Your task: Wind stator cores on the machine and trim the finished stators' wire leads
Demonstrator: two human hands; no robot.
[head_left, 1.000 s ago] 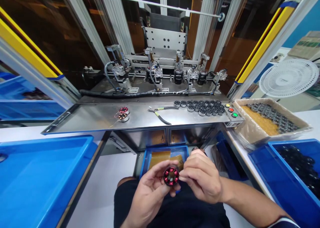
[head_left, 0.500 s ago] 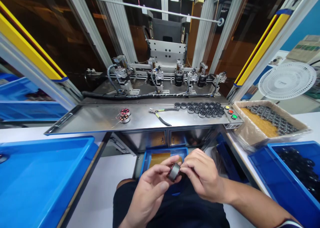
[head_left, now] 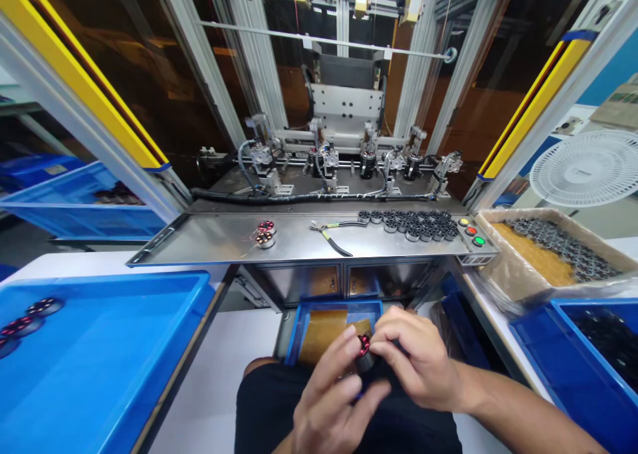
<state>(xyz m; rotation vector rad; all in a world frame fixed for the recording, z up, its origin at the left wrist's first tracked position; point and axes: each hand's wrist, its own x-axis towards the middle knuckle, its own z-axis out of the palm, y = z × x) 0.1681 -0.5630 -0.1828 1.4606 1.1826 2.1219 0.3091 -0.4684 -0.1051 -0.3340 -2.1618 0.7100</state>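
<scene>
Above my lap, a motor stator (head_left: 365,354) with red windings and a dark grey rim sits in the fingers of my left hand (head_left: 333,391). My right hand (head_left: 416,354) pinches at the stator's winding side with thumb and forefinger; any wire end between them is too small to make out. Up on the metal ledge (head_left: 214,241), two wound stators (head_left: 266,234) stand close together with thin loose wire ends. Wire cutters (head_left: 331,236) with black and yellow-green handles lie to their right, jaws toward the left.
Several unwound black stators (head_left: 423,225) crowd the ledge's right end beside push buttons (head_left: 471,230). A winding machine (head_left: 343,155) stands behind. At left, a blue tray (head_left: 109,347) holds several wound stators; a lined box (head_left: 548,248) and a blue bin (head_left: 558,334) stand right.
The stator has turned in my left hand, so its red windings now face up more. My left hand has shifted right and blurred. The view has swung left, showing more of the blue tray.
</scene>
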